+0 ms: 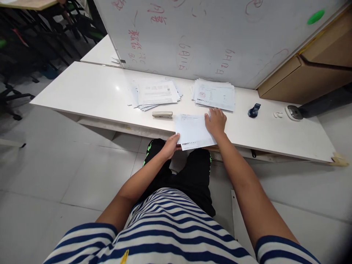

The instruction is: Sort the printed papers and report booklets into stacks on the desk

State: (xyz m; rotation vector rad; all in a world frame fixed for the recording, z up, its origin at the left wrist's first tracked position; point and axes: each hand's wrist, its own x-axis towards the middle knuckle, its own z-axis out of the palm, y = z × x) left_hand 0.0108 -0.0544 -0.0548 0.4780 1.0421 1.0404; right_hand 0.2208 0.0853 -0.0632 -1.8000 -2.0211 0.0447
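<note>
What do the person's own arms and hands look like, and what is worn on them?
The left hand and right hand are bare, with no gloves. The left sleeve and right sleeve are short, striped in white and dark blue like the shirt. Below them the arms are uncovered; no watch shows.

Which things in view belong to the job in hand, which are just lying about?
Likely the job:
paper, at both hands
left stack
right stack
stapler, perhaps; untouched

Apparently just around:
dark blue object
cardboard box
whiteboard
</note>
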